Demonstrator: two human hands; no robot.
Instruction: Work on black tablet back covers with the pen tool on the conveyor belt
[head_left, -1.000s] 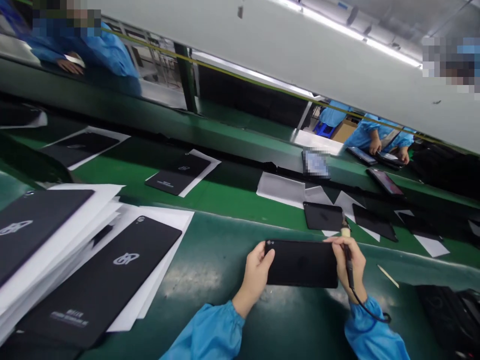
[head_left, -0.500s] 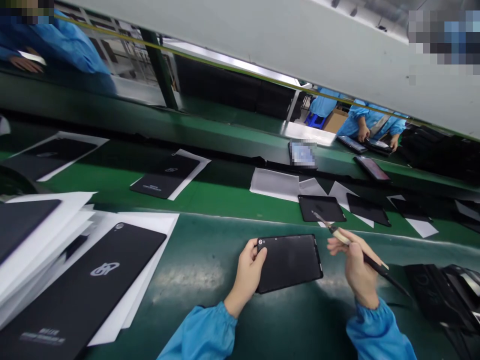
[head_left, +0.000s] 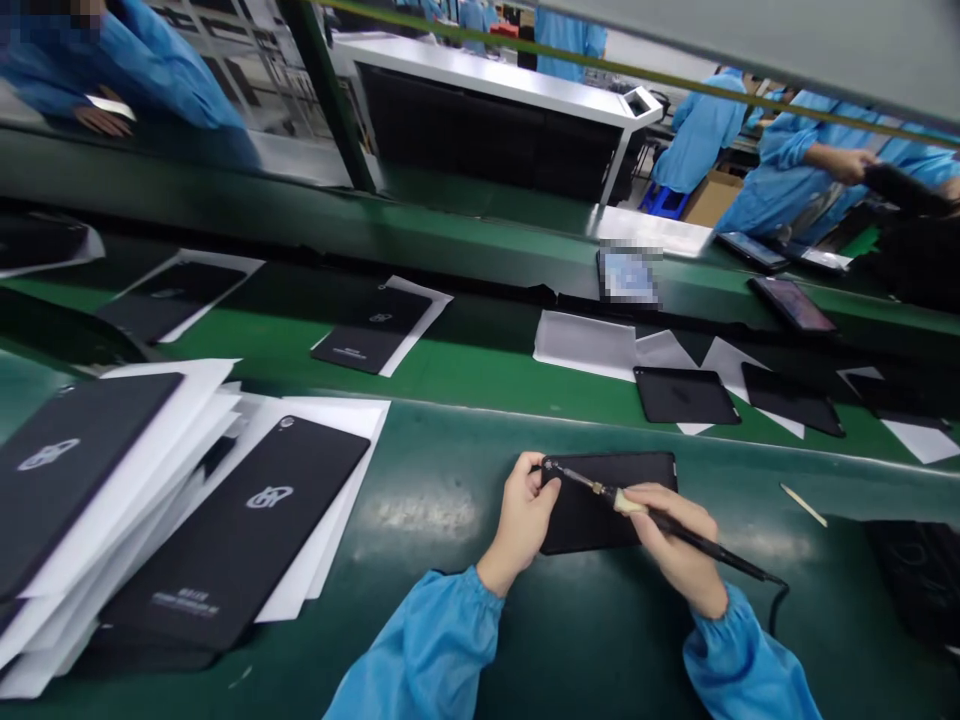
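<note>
While your left hand [head_left: 525,515] pinches the left end of the black panel [head_left: 581,525], thumb on top and fingers curled round the edge, your right hand [head_left: 675,560] is wrapped pen-style around the corded tool [head_left: 724,553], so neither hand is free. Panel's lying flat on the dark green mat [head_left: 420,520] right in front of you, between your two hands, long side running left to right. The tool's metal tip [head_left: 555,468] sits at the panel's far-left corner, by the little round hole there. Touching or just above it, can't tell from this angle.

Progress-wise, I'd say you're mid-piece: tip at the corner, panel pinned down, not set aside yet. Whether that corner spot is finished is too small to make out. To your left there's a logo-printed back cover [head_left: 247,530] on white paper, and beside it a stack [head_left: 75,470] of more covers layered with sheets. I can't tell if those are done ones or ones waiting. Out on the green belt [head_left: 465,375] a few more black pieces [head_left: 686,395] lie by paper sheets, well apart from yours. A thin pale stick [head_left: 802,505] rests on the mat off to your right, untouched. People in blue coats [head_left: 795,160] are busy on the far side of the belt.
</note>
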